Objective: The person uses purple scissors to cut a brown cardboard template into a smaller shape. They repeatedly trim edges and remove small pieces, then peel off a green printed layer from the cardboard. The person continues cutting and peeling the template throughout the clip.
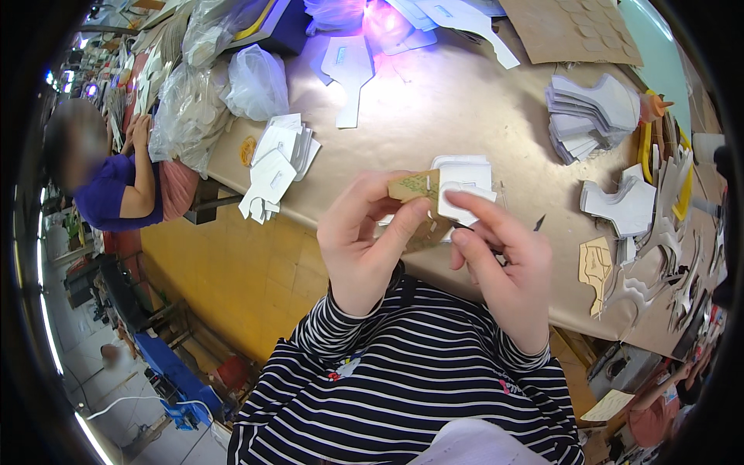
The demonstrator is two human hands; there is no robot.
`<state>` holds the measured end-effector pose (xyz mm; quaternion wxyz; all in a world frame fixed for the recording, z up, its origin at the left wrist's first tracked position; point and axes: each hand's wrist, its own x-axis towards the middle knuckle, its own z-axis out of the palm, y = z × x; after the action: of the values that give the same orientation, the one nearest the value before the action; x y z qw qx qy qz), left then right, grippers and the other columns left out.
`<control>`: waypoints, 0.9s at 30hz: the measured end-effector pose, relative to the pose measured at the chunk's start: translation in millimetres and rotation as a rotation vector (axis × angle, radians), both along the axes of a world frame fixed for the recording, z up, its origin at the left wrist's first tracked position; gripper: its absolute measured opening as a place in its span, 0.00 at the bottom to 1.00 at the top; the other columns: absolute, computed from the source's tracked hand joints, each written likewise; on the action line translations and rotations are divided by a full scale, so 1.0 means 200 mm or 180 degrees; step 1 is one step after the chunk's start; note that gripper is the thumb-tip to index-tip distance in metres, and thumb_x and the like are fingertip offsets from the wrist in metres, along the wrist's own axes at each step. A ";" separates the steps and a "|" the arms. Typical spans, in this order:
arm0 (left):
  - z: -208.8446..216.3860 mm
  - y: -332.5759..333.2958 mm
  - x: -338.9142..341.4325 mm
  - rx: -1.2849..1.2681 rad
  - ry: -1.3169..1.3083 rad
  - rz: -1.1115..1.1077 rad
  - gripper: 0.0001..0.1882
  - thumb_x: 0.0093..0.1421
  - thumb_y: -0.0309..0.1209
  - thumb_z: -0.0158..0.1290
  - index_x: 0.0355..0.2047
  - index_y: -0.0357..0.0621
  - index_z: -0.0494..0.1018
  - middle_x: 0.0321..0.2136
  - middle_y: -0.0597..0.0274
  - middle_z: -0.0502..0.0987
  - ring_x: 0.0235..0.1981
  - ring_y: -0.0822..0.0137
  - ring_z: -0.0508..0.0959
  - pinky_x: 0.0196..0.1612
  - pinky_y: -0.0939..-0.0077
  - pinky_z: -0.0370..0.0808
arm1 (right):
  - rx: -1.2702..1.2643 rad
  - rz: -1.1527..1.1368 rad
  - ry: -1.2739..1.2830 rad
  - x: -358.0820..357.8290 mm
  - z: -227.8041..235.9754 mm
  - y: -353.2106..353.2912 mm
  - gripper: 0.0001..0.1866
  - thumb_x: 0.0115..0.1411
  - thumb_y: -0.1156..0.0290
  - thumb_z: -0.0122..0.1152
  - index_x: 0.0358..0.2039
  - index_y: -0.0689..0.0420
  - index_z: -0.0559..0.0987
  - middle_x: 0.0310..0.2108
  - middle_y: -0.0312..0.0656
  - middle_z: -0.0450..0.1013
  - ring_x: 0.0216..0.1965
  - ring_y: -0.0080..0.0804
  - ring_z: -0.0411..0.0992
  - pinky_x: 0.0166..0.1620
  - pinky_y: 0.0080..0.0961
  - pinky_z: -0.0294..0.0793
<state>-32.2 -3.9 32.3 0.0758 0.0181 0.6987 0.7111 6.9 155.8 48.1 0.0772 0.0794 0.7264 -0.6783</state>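
My left hand [360,236] pinches a small tan card template [412,187] with green markings between thumb and fingers, above the table's near edge. Right beside it, a white cut piece [457,203] with rounded corners lies by my right fingertips; whether it is held or only overlapped is hard to tell. My right hand [508,244] closes round a thin dark pen-like tool [539,223]; one end points at the template and the other sticks out past my knuckles. Behind both hands sits a small stack of white pieces [465,163] on the table.
The brown-covered table [434,108] carries white cut pieces [275,163] at left and stacked pieces [589,112] at right. Another tan template [595,267] lies near scraps. An orange-capped bottle [656,107] stands far right. Plastic bags [256,81] are back left; a person in purple [116,190] sits beyond.
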 end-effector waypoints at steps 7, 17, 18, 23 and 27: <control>0.00 0.00 0.02 0.0497 -0.0770 -0.0578 0.17 0.58 0.21 0.58 0.48 0.31 0.72 0.37 0.60 0.76 0.40 0.69 0.78 0.45 0.78 0.76 | -0.0745 -0.0263 -0.0398 -0.02 -0.06 -0.01 0.13 0.63 0.78 0.54 0.47 0.66 0.74 0.20 0.34 0.72 0.19 0.13 0.64 0.22 0.09 0.58; 0.01 0.01 0.00 -0.1138 0.0432 -0.0574 0.09 0.54 0.20 0.58 0.37 0.34 0.79 0.30 0.56 0.80 0.31 0.69 0.81 0.32 0.80 0.76 | -0.0300 -0.0234 -0.0179 0.00 -0.05 -0.01 0.17 0.62 0.80 0.54 0.52 0.66 0.72 0.20 0.35 0.72 0.18 0.11 0.61 0.22 0.10 0.57; 0.00 0.02 0.00 -0.1216 0.0516 -0.0574 0.09 0.53 0.19 0.59 0.37 0.34 0.79 0.30 0.56 0.80 0.30 0.68 0.81 0.31 0.80 0.76 | -0.0239 -0.0233 -0.0147 -0.01 -0.06 -0.01 0.18 0.62 0.80 0.55 0.52 0.66 0.72 0.20 0.35 0.72 0.18 0.11 0.61 0.22 0.10 0.57; -0.01 0.04 0.02 -0.1430 0.0821 -0.0416 0.09 0.52 0.19 0.59 0.35 0.33 0.79 0.29 0.56 0.80 0.26 0.66 0.81 0.27 0.80 0.75 | 0.0199 -0.0214 0.0088 0.00 -0.07 -0.02 0.18 0.61 0.79 0.56 0.52 0.66 0.74 0.19 0.35 0.73 0.20 0.13 0.64 0.24 0.11 0.60; -0.01 0.04 0.03 -0.1529 0.0893 -0.0322 0.08 0.51 0.19 0.59 0.34 0.33 0.78 0.26 0.56 0.79 0.24 0.66 0.80 0.25 0.79 0.74 | 0.0631 -0.0178 0.0321 0.00 -0.07 -0.03 0.18 0.59 0.79 0.57 0.51 0.65 0.75 0.18 0.36 0.73 0.20 0.15 0.67 0.25 0.13 0.64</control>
<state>-25.9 4.1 30.5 0.0158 0.1327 0.8491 0.5110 7.7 150.0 34.8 0.0134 0.0726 0.7904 -0.6081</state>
